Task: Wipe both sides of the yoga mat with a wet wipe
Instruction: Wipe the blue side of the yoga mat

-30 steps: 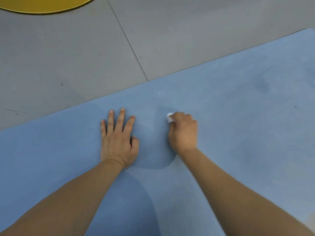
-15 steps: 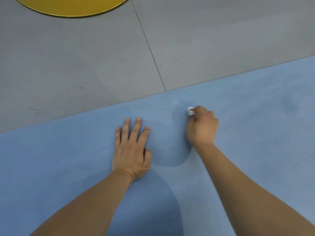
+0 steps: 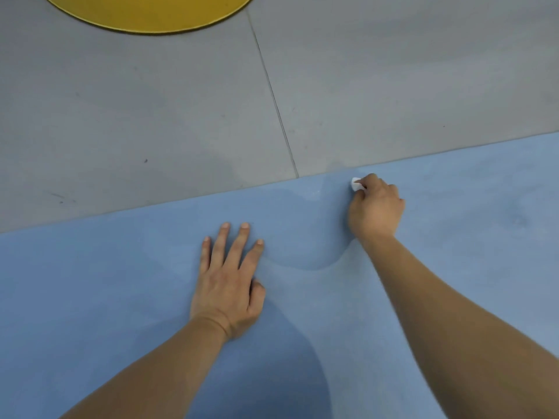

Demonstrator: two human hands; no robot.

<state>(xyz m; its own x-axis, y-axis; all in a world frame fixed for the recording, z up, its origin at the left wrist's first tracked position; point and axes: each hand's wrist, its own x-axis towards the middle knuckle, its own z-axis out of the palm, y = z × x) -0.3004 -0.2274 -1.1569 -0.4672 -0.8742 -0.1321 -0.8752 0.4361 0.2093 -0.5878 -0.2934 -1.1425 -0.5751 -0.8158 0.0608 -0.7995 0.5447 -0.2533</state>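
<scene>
Mat: we see the blue foam yoga mat (image 3: 453, 267) lying flat on the floor, filling the lower half of the view; its far edge runs from the left, lower, to the right, higher.
Wipe: a small, bunched white wet wipe (image 3: 356, 184) sits on the mat just inside that far edge, only a corner of it showing past the fingers.
Right hand: our right hand (image 3: 375, 207) is curled round the wipe, pinching it at the fingertips and holding it down on the mat surface.
Left hand: our left hand (image 3: 230, 282) lies palm down on the mat, fingers straight and slightly spread, thumb tucked in; it holds nothing and sits nearer to us than the right hand.
Mat surface: a darker patch with a curved lower outline lies between the two hands; we cannot tell whether it is damp or shadow.
Floor: grey smooth floor (image 3: 151, 116) lies beyond the mat, with a thin dark seam (image 3: 273, 95) running down to the mat edge.
Beyond: a yellow round-edged shape (image 3: 145, 10) is cut off by the top of the view, well apart from the mat.
Writing: we make out none.
</scene>
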